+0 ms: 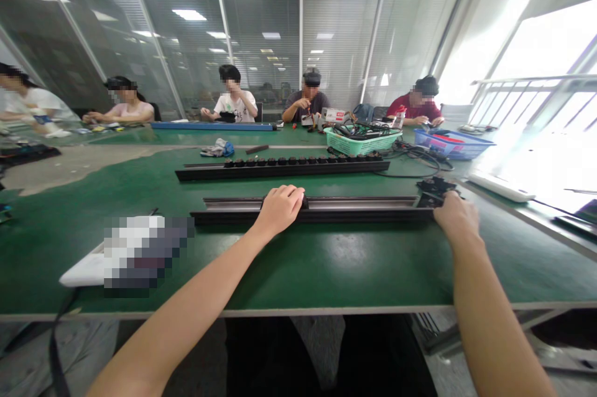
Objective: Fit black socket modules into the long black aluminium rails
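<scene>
A long black metal channel rail (364, 215) lies crosswise in front of me, its inside grey and shiny. My left hand (283, 207) is over the rail near its middle, fingers curled around a small black part (305, 201) that is mostly covered. At the rail's right end, my right hand (457, 215) is closed, with its fingertips by a cluster of black parts (436, 186); what it grips is hidden. Behind lies a second black rail (280, 169) with a row of round black pieces (298, 161) along it.
On the green table (326, 272), a white device (84, 269), partly blurred out, sits at left. A green basket (364, 143) of cables and a blue basket (452, 147) stand farther back. A crumpled cloth (217, 148) and a blue bar (214, 127) lie beyond. Several people sit opposite.
</scene>
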`<state>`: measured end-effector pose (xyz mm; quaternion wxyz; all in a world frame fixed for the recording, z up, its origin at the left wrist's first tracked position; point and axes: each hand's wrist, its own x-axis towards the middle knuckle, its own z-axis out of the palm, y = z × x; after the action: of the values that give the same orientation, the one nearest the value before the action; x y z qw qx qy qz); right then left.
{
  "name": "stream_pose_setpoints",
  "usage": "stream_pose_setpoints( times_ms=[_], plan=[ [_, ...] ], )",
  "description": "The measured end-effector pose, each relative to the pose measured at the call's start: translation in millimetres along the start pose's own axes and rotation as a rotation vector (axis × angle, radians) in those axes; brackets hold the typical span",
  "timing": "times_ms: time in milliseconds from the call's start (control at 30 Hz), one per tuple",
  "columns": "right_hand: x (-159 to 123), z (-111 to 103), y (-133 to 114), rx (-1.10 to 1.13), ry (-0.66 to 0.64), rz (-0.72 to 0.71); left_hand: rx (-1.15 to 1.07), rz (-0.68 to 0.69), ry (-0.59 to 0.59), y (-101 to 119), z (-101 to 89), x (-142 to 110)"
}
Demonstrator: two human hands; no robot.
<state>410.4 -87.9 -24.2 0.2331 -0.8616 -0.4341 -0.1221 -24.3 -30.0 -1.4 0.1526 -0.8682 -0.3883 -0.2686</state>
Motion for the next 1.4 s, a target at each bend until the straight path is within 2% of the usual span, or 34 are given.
stream_pose_setpoints(
  times_ms=[33, 67, 133, 233, 300, 400, 500, 667, 1000, 1400],
  plan=[
    [-5.1, -8.7, -11.9, -0.031, 0.029, 0.034, 0.007, -0.005, 0.003, -1.6, -0.7, 0.3],
    [-10.8, -17.6, -26.5, -0.031, 0.064, -0.006, 0.021, -0.011, 0.008, -3.0, -1.6, 0.6],
    [-24.3, -33.7, -62.5, 0.051, 0.086, -0.207, 0.068, -0.035, 0.024, -5.0, -3.4, 1.1],
    [-53.2, -47.8, -125.5, 0.236, -0.097, -0.591, 0.141, -0.089, 0.056, -6.0, -6.1, 1.2],
    [-77.5, -51.0, -165.9, 0.275, -0.223, -0.744, 0.167, -0.11, 0.069, -6.0, -7.4, 0.7],
    [-112.7, -52.4, -213.7, 0.167, -0.281, -0.853, 0.197, -0.116, 0.07, -6.7, -8.3, -0.5],
    [-133.4, -52.5, -241.7, 0.084, -0.299, -0.879, 0.219, -0.122, 0.058, -8.5, -7.9, -1.7],
    [-134.6, -45.4, -255.6, 0.072, -0.326, -0.891, 0.223, -0.133, 0.027, -11.3, -5.6, -2.4],
    [-128.2, -20.2, -247.5, 0.309, -0.35, -0.872, 0.223, -0.13, 0.017, -10.8, -4.2, -2.7],
    [-126.0, -20.6, -242.4, 0.318, -0.324, -0.851, 0.22, -0.128, 0.024, -11.2, -3.3, -2.1]
  ],
)
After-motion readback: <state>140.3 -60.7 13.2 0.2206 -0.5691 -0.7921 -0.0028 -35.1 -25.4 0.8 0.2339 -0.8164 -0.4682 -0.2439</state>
